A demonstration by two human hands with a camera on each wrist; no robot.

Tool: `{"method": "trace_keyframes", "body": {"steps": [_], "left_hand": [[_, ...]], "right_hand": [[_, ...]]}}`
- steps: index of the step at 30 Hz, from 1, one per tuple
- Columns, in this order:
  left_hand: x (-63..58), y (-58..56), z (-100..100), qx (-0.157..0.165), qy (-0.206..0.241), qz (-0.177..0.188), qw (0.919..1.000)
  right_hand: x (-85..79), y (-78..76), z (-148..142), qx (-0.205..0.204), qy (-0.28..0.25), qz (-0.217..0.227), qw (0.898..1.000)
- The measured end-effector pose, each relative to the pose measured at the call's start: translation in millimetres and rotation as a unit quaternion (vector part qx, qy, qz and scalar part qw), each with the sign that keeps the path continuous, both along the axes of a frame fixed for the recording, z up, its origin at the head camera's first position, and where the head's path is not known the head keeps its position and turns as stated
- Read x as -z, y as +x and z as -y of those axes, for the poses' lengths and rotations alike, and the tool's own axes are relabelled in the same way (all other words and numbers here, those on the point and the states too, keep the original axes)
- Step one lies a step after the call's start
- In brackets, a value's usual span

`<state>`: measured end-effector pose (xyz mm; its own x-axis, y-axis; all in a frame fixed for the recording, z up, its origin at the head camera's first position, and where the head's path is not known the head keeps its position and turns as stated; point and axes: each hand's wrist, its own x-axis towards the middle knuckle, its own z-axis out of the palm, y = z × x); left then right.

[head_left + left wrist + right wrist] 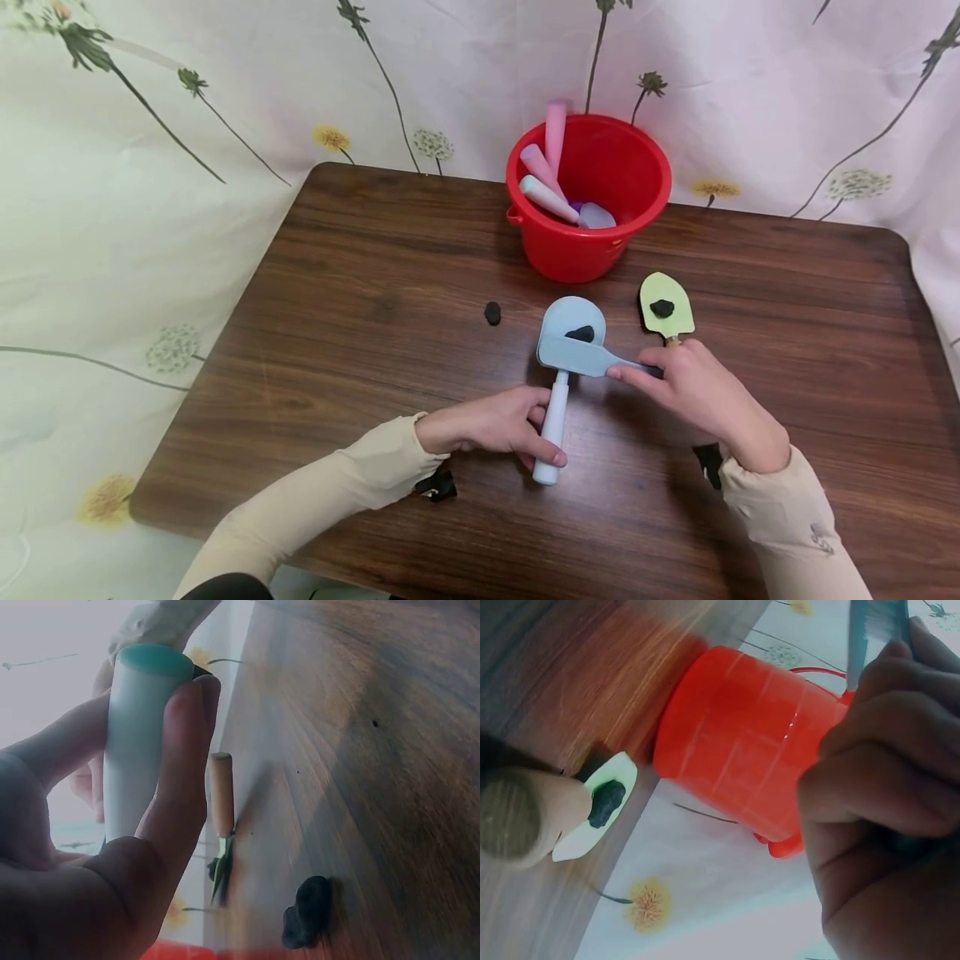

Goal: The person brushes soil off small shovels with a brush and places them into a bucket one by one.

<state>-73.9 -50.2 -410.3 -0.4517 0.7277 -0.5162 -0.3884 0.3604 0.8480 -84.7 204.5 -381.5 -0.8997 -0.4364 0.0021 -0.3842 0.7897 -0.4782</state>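
My left hand (495, 423) grips the pale handle (135, 750) of a light blue, round-headed toy shovel (564, 312), with the thumb along the handle in the left wrist view. A black lump (582, 333) lies on the shovel's head. From the right, my right hand (701, 390) holds a flat blue spatula (576, 357) by its handle. Its blade overlaps the lower part of the shovel head, right beside the lump. Curled fingers hide most of the spatula's handle in the right wrist view.
Beyond my right hand lies a green trowel (677, 293) with a wooden handle (532, 814), bearing another black lump (662, 308). A third lump (492, 313) sits on the brown table (360, 333). At the back stands a red bucket (573, 250) containing several pastel-handled tools.
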Motion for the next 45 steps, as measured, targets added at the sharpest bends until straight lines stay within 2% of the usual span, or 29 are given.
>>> {"method": "trace_keyframes", "body": {"steps": [3,8,17,22,26,32,45], "left_hand": [[-1.3,0.1,0.3,0.005,0.001,-0.004,1.0000],[-3.0,0.1,0.6,0.010,-0.001,-0.009,0.9999],[-1.8,-0.5,1.6,0.005,-0.006,-0.010,0.9999],[-3.3,-0.9,3.8,-0.005,-0.007,-0.010,0.9999],[-1.2,1.5,4.5,-0.001,-0.004,0.009,1.0000],[-1.6,1.4,5.6,0.003,-0.005,0.017,0.9998],[2.9,7.0,1.3,0.002,0.000,0.046,0.9990]], "right_hand": [[1.0,-2.0,-1.5,-0.001,0.004,-0.019,1.000],[5.2,-3.2,-4.2,-0.006,0.002,-0.083,0.997],[14.2,-7.1,-5.5,-0.003,-0.012,-0.182,0.983],[17.4,-11.2,-4.2,-0.002,-0.024,-0.199,0.980],[20.2,-13.7,-4.5,0.002,-0.025,-0.209,0.977],[25.6,-18.6,-5.8,0.015,-0.035,-0.229,0.973],[27.4,-25.5,-8.8,0.026,-0.035,-0.238,0.970]]}}
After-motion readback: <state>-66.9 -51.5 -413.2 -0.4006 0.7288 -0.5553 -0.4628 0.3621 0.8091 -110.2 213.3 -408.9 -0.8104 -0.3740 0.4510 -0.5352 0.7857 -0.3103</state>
